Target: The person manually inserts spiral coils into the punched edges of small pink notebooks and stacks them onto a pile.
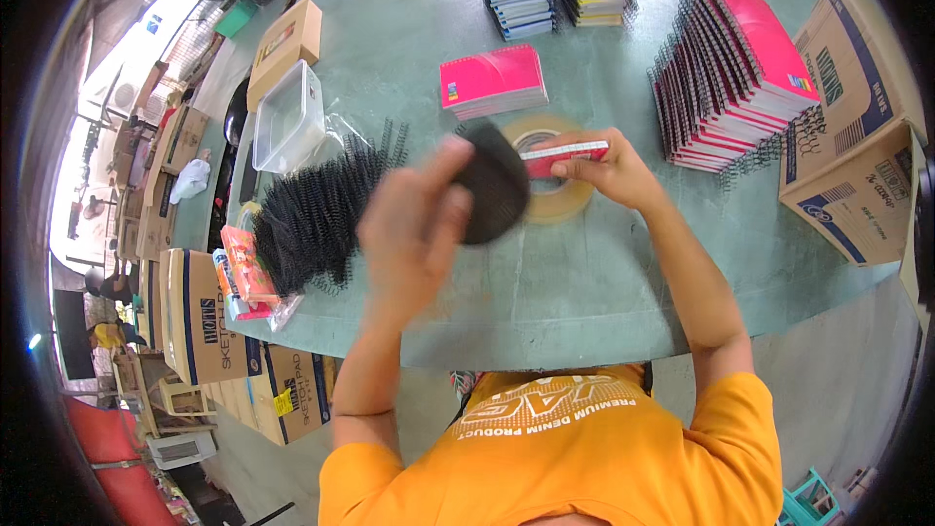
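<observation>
Blurred black rounded piece (497, 190), small red-and-white pad (570, 151) edge-on beside it

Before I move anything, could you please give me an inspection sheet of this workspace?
Surface: green table, partly covered by stacks and loose items.
Job's things: red-covered pad, blurred black object, tape roll, black spiral coils, pink-covered stack, coil-bound notebooks.
Clutter: clear plastic box and colourful packets, by the coils.
Hands: left hand grips the black object; right hand holds the pad, page edges upward.
Cables: nothing seen.
Surroundings: cartons at left, open carton at right, teal stool lower right.
</observation>
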### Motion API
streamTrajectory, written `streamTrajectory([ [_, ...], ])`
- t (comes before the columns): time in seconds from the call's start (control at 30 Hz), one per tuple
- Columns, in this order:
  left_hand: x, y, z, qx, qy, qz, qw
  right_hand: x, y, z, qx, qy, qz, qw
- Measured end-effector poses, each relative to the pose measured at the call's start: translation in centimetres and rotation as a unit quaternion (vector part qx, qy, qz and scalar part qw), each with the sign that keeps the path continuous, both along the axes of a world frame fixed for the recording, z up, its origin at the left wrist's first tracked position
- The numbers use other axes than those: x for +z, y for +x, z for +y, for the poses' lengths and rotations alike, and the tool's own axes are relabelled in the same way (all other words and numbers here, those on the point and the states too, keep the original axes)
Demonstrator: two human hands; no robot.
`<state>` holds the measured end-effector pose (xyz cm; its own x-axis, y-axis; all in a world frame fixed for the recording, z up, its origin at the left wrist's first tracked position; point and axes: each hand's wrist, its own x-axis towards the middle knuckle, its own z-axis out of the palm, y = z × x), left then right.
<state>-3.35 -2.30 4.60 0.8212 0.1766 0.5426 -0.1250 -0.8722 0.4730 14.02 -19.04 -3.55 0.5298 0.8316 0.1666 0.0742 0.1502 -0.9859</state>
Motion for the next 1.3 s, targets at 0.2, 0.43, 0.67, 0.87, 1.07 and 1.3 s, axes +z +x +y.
streamTrajectory([
  [0.2,-2.2,0.2,-1.0,-0.105,0.014,0.187,0.977,-0.6,-0.3,-0.1,-0.003,0.017,0.009,1.0],
  [0.43,-2.5,1.6,-1.1,-0.078,0.021,0.135,0.988,-0.3,-0.1,-0.1,-0.007,0.005,0.011,1.0],
  [0.67,-1.5,2.2,-1.2,-0.071,0.014,0.079,0.994,-0.9,-0.1,-0.2,-0.001,0.008,-0.044,0.999],
  [0.87,-1.1,3.4,-1.4,0.018,-0.046,-0.079,0.996,-0.5,-0.3,-0.2,0.006,-0.013,0.048,0.999],
  [1.07,-0.9,4.0,-2.3,0.0,-0.182,-0.071,0.981,-0.7,-0.2,-0.3,-0.015,-0.027,-0.022,0.999],
  [1.3,-5.4,0.8,-2.9,-0.128,-0.071,0.294,0.945,-0.5,-0.1,-0.2,0.013,0.037,-0.009,0.999],
])
